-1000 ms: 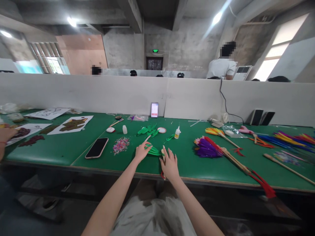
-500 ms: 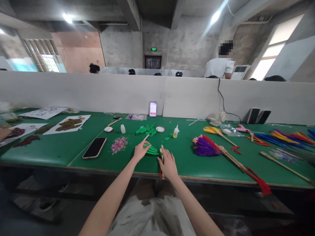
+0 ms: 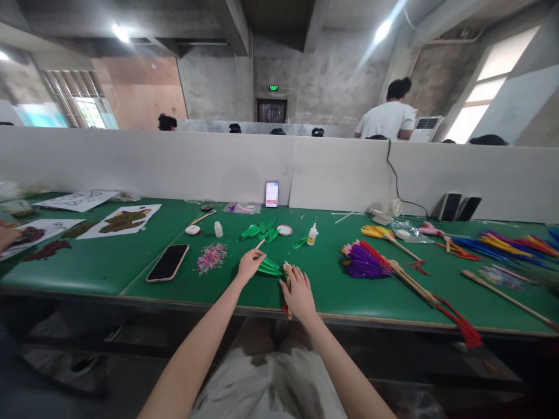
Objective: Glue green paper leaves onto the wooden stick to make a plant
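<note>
Green feathers (image 3: 269,266) lie between my two hands, low over the table. My left hand (image 3: 250,266) has its fingers bent together at their outer end; a pale thin stick (image 3: 261,243) shows just beyond the fingertips. At the other end of the feathers, my right hand (image 3: 299,290) is curled over the top of a light wooden handle (image 3: 288,283), whose red cord hangs near the table edge. More loose green feathers (image 3: 258,230) lie in front of my hands, beside a round white lid (image 3: 285,230) and a small glue bottle (image 3: 312,234).
To the left are a phone (image 3: 167,263), a pile of colourful bits (image 3: 211,258) and a small white bottle (image 3: 218,229). A purple feather fan (image 3: 367,259) with a red tassel lies right. A white partition (image 3: 218,163) runs behind; another person's hand (image 3: 7,235) is far left.
My left fingers have closed in slightly over the ends of the green feathers. My right hand has barely moved. Beyond the partition, a standing person has shifted a little.
</note>
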Demonstrator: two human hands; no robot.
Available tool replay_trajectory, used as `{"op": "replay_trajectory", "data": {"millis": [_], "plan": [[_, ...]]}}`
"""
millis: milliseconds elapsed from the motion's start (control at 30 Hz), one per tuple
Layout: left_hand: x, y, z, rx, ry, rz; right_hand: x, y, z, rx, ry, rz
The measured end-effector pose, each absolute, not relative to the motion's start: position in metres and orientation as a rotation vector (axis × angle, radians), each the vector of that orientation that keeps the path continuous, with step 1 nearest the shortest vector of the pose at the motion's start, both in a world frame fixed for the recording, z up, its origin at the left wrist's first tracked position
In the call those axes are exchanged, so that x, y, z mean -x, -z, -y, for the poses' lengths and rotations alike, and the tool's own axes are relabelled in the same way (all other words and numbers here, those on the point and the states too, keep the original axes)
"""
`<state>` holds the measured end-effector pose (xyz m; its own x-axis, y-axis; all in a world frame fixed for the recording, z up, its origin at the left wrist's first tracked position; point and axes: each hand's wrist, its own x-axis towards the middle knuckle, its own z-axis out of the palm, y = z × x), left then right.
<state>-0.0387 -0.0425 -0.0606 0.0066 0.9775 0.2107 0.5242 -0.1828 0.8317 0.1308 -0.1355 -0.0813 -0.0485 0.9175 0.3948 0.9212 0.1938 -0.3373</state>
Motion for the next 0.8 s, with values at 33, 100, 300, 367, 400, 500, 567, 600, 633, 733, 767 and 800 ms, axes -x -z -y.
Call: {"op": "replay_trajectory", "data": {"millis": [33,100,300,367,400,500,567,600,633,733,767,800], "plan": [[0.0386,0.0607,0.041,-1.748,-1.091,-1.539,-0.1308,0.0812,0.1356,1.711,0.011,1.953],[0.0383,0.0608,0.0384,-1.745,-1.091,-1.531,-0.1308,0.0806,0.136,1.718,0.011,1.957],[0.037,0.0596,0.0368,-1.748,-1.099,-1.53,-0.1302,0.0788,0.1372,1.728,0.019,1.973],[0.0362,0.0587,0.0377,-1.747,-1.104,-1.538,-0.1299,0.0788,0.1374,1.728,0.029,1.973],[0.0357,0.0583,0.0381,-1.747,-1.107,-1.542,-0.1297,0.0789,0.1374,1.728,0.033,1.974],[0.0345,0.0573,0.0387,-1.751,-1.111,-1.549,-0.1295,0.0789,0.1374,1.733,0.038,1.981],[0.0341,0.0572,0.0387,-1.758,-1.112,-1.551,-0.1295,0.0787,0.1373,1.739,0.036,1.984],[0.0341,0.0574,0.0385,-1.761,-1.112,-1.552,-0.1296,0.0786,0.1373,1.742,0.033,1.985],[0.0341,0.0577,0.0383,-1.765,-1.112,-1.553,-0.1296,0.0784,0.1373,1.745,0.028,1.986],[0.0346,0.0597,0.0377,-1.772,-1.113,-1.556,-0.1295,0.0778,0.1372,1.751,0.013,1.987],[0.0348,0.0606,0.0374,-1.774,-1.114,-1.557,-0.1293,0.0777,0.1373,1.753,0.009,1.985],[0.035,0.0615,0.0372,-1.775,-1.114,-1.558,-0.129,0.0775,0.1374,1.757,0.007,1.981]]}}
